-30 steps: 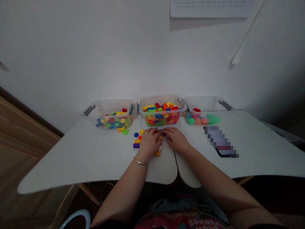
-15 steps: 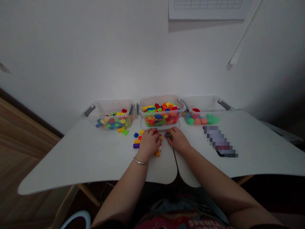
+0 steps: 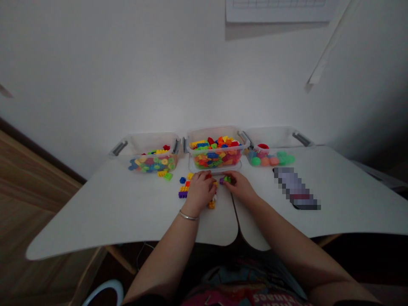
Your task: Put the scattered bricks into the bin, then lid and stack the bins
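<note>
My left hand (image 3: pixel 201 187) lies over a cluster of coloured toy bricks, its fingers curled round them and hiding most of that group. At its fingertips a bit of a red brick (image 3: pixel 208 175) shows. Left of the hand are a purple brick (image 3: pixel 182 195), yellow bricks (image 3: pixel 184 188) and a small blue piece (image 3: pixel 182 180). A yellow brick (image 3: pixel 211 205) sticks out below the palm. My right hand (image 3: pixel 239 185) pinches a green brick (image 3: pixel 227 179), with a purple brick (image 3: pixel 221 181) against it; I cannot tell whether the two are joined.
Three clear bins stand along the wall: left (image 3: pixel 153 165) and middle (image 3: pixel 216 158) with bricks, right (image 3: pixel 270 140) with round pieces and a red-rimmed cup (image 3: pixel 262 148). A pixelated phone (image 3: pixel 295 189) lies right. A seam (image 3: pixel 236 212) splits the white table (image 3: pixel 95 212).
My right hand's fingers have shifted slightly, and more of the green brick shows now. The left hand stays in place on the bricks.
</note>
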{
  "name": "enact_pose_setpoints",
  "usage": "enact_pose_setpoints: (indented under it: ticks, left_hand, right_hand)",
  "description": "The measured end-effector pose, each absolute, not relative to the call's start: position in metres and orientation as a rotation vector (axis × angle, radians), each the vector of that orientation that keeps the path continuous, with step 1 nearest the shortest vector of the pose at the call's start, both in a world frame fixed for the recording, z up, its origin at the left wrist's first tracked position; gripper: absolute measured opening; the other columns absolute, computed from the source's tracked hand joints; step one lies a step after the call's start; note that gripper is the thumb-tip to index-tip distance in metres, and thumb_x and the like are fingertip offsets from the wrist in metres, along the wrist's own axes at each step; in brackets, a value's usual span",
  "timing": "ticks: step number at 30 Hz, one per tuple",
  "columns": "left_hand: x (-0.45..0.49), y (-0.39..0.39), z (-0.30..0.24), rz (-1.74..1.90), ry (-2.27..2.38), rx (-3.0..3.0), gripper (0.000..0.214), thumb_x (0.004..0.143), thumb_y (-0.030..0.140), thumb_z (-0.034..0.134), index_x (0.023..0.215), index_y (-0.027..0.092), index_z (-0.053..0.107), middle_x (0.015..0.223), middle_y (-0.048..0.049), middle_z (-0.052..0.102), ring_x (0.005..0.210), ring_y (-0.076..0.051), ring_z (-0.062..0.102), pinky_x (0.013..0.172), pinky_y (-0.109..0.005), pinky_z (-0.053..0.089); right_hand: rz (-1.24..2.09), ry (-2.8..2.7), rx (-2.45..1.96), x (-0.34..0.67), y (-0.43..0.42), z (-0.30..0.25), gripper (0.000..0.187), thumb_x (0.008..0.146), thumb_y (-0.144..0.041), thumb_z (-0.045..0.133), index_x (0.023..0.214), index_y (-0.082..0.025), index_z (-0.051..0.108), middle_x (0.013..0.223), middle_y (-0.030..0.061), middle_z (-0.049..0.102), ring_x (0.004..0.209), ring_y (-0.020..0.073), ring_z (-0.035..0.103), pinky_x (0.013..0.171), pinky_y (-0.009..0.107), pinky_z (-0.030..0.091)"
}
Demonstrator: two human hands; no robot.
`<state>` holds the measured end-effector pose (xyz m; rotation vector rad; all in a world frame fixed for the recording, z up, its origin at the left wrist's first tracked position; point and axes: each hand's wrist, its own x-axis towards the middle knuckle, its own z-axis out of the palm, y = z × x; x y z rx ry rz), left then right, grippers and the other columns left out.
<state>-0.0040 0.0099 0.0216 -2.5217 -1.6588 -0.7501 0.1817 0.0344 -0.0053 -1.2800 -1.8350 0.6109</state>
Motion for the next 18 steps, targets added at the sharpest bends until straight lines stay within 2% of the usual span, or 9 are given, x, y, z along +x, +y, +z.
enact_pose_setpoints:
  ticks: [3, 5, 9, 14, 18]
  left_hand:
    - [-0.004, 0.011, 0.021, -0.754, -1.659, -2.524, 0.022, 0.086, 0.026, 0.058, 0.098, 0.022, 0.075, 0.125, -0.0083, 0.062, 0.117, -0.027, 0.051, 0.107, -0.044, 0.041]
    - [-0.005, 0.011, 0.021, -0.755, -1.657, -2.526, 0.021, 0.086, 0.025, 0.058, 0.097, 0.022, 0.075, 0.124, -0.0083, 0.062, 0.117, -0.027, 0.051, 0.106, -0.044, 0.041]
    - [-0.006, 0.012, 0.020, -0.754, -1.650, -2.529, 0.021, 0.086, 0.026, 0.057, 0.096, 0.022, 0.075, 0.124, -0.0075, 0.062, 0.116, -0.026, 0.051, 0.106, -0.044, 0.041]
    - [-0.007, 0.014, 0.017, -0.761, -1.645, -2.529, 0.020, 0.086, 0.026, 0.058, 0.096, 0.021, 0.075, 0.122, -0.0077, 0.062, 0.115, -0.026, 0.051, 0.106, -0.044, 0.041]
    - [-0.008, 0.015, 0.016, -0.763, -1.638, -2.540, 0.021, 0.085, 0.026, 0.058, 0.096, 0.022, 0.075, 0.122, -0.0073, 0.063, 0.115, -0.027, 0.051, 0.106, -0.045, 0.040]
  right_hand:
    - [0.726, -1.706, -1.205, 0.182, 0.032, -0.002, 0.028, 0.078, -0.030, 0.063, 0.104, -0.021, 0.066, 0.095, 0.0060, 0.069, 0.081, 0.0189, 0.066, 0.077, 0.037, 0.056]
    - [0.710, -1.629, -1.094, 0.186, 0.032, 0.008, 0.027, 0.079, -0.030, 0.062, 0.104, -0.022, 0.065, 0.100, 0.0062, 0.068, 0.086, 0.0188, 0.066, 0.081, 0.038, 0.056]
    - [0.464, -1.511, -0.923, 0.197, 0.039, 0.045, 0.026, 0.080, -0.031, 0.064, 0.105, -0.024, 0.063, 0.113, 0.0080, 0.060, 0.095, 0.0195, 0.064, 0.082, 0.038, 0.057]
    - [0.120, -1.479, -0.853, 0.199, 0.054, 0.104, 0.024, 0.081, -0.031, 0.065, 0.103, -0.024, 0.064, 0.101, 0.0049, 0.061, 0.085, 0.0174, 0.060, 0.080, 0.037, 0.056]
    - [0.086, -1.508, -0.835, 0.186, 0.073, 0.131, 0.027, 0.083, -0.033, 0.062, 0.109, -0.026, 0.062, 0.103, 0.0041, 0.062, 0.086, 0.0169, 0.061, 0.083, 0.037, 0.054]
